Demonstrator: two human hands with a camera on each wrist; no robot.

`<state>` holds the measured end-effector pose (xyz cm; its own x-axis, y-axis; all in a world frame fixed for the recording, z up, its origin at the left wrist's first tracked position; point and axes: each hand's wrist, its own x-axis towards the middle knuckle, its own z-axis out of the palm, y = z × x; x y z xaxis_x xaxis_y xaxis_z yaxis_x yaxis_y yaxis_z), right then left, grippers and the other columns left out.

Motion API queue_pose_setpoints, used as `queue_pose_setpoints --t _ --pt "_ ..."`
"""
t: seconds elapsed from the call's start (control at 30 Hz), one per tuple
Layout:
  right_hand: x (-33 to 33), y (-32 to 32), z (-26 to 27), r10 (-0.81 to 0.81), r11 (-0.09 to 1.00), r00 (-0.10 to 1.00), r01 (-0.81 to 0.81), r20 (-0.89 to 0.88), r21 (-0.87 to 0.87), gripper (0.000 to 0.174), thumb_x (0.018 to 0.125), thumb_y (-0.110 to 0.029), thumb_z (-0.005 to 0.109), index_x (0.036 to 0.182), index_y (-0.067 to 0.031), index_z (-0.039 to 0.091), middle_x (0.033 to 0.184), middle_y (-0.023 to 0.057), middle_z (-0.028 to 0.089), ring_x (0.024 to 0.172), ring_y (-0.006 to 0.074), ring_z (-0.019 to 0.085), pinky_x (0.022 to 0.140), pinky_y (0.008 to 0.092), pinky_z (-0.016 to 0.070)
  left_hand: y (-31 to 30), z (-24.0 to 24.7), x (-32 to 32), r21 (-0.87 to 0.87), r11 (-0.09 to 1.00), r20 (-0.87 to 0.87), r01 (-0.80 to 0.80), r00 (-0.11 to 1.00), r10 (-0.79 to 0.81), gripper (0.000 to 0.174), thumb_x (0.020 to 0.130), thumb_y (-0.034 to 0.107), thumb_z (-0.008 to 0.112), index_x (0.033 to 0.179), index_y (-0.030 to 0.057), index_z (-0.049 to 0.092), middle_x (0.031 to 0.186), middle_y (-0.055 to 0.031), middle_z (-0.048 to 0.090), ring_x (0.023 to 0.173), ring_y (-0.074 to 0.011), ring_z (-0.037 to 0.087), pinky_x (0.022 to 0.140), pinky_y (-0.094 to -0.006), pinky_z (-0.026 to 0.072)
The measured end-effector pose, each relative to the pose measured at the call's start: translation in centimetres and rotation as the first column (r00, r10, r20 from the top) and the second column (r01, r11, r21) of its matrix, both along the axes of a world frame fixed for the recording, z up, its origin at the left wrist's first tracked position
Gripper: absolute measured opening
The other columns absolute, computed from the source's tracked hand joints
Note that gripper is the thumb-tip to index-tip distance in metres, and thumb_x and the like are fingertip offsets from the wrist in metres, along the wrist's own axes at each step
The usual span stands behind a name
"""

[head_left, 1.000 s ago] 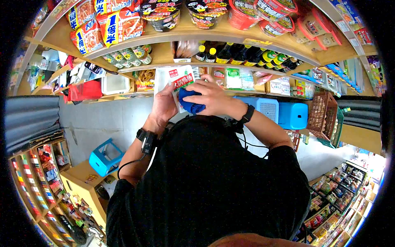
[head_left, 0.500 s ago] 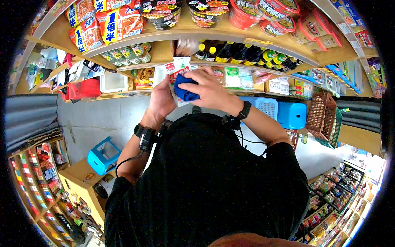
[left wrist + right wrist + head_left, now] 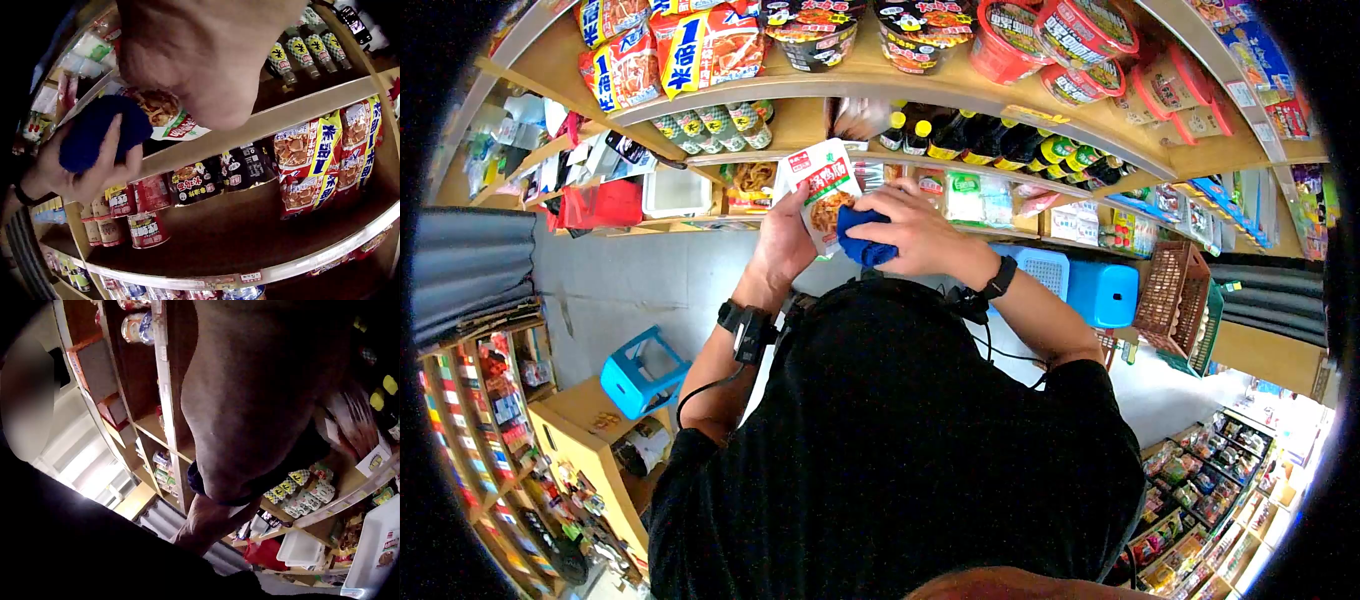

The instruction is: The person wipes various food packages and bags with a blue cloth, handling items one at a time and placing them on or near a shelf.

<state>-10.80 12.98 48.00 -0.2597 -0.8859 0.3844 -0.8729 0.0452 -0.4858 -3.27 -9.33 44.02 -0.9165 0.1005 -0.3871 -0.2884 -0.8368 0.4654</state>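
Note:
My left hand (image 3: 785, 240) grips a white food packet (image 3: 828, 190) by its left side, in front of the shelves. The packet has red lettering, a green band and a picture of food. In my right hand (image 3: 920, 235) is a bunched dark blue cloth (image 3: 862, 238), laid against the packet's lower right edge. The left wrist view shows the right fingers curled over the cloth (image 3: 103, 134), which overlaps the packet (image 3: 159, 112). From the right wrist, only a strip of cloth (image 3: 197, 478) shows, and the packet is mostly hidden behind the hand.
Noodle bags (image 3: 712, 48) and noodle bowls (image 3: 1010, 40) line the upper shelf. Dark sauce bottles (image 3: 990, 135) and glass jars (image 3: 720, 125) stand below. A white tray (image 3: 677, 192) sits lower left. Blue stools (image 3: 643, 370) and a brown crate (image 3: 1175, 290) are on the floor.
The cloth has slid from the packet's middle to its lower right edge, uncovering more of the printed front. The packet has tilted, its food picture now visible. The head view has shifted slightly.

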Motion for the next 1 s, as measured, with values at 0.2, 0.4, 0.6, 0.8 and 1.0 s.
queue_pose_setpoints --t 0.2,0.4,0.6,0.8,1.0 --pt "-1.4 1.9 -6.3 -0.422 0.852 0.615 0.521 0.666 0.059 0.045 0.083 -0.025 0.077 0.118 0.001 0.066 0.108 0.0135 0.069 0.097 0.024 0.068 0.086 0.0342 0.0537 0.0 0.5 0.2 -0.102 0.992 0.047 -0.069 0.996 0.074 0.037 0.108 0.025 0.044 0.138 0.0037 0.049 0.131 -0.013 0.063 0.118 -0.0293 0.064 0.101 -0.0501 0.0531" --pt "-0.7 0.7 -5.5 -0.072 0.909 0.029 0.414 0.997 0.054 0.064 0.083 -0.023 0.082 0.135 0.0038 0.054 0.118 0.0096 0.068 0.101 0.0171 0.067 0.09 0.0336 0.0553 2.6 -0.4 -0.4 -0.173 0.984 -0.048 -0.031 0.999 0.023 0.028 0.104 0.019 0.058 0.124 0.0004 0.062 0.116 -0.0113 0.07 0.107 -0.0221 0.069 0.094 -0.0403 0.0575" --pt "0.0 -0.2 -4.3 -0.13 0.909 0.163 0.414 0.978 0.051 0.05 0.083 -0.013 0.079 0.128 -0.0021 0.061 0.114 0.0059 0.07 0.103 0.0154 0.066 0.092 0.0335 0.0535 3.6 0.3 -1.3 -0.675 0.735 -0.006 -0.06 0.997 0.076 0.027 0.098 0.014 0.066 0.119 -0.002 0.061 0.115 -0.0105 0.068 0.103 -0.0154 0.064 0.088 -0.0322 0.0529" --pt "-1.4 0.2 -3.5 -0.498 0.841 0.561 0.498 0.661 0.211 0.059 0.076 -0.023 0.084 0.125 -0.0007 0.06 0.107 0.0126 0.071 0.098 0.0207 0.068 0.089 0.0351 0.0536 3.5 -0.4 -0.7 -0.757 0.647 -0.12 -0.089 0.993 -0.004 0.044 0.099 0.014 0.063 0.14 0.0026 0.051 0.116 -0.0081 0.065 0.105 -0.0169 0.062 0.097 -0.0327 0.0504" --pt "-1.0 -0.7 -4.2 -0.503 0.819 0.593 0.56 0.628 0.127 0.068 0.074 -0.035 0.088 0.126 -0.0003 0.059 0.109 0.0147 0.07 0.099 0.0243 0.068 0.089 0.0383 0.0544 5.6 1.7 -0.2 -0.58 0.814 -0.094 0.026 0.991 -0.099 0.056 0.104 0.022 0.057 0.153 0.004 0.038 0.132 -0.0093 0.06 0.122 -0.0203 0.058 0.105 -0.0381 0.0475"
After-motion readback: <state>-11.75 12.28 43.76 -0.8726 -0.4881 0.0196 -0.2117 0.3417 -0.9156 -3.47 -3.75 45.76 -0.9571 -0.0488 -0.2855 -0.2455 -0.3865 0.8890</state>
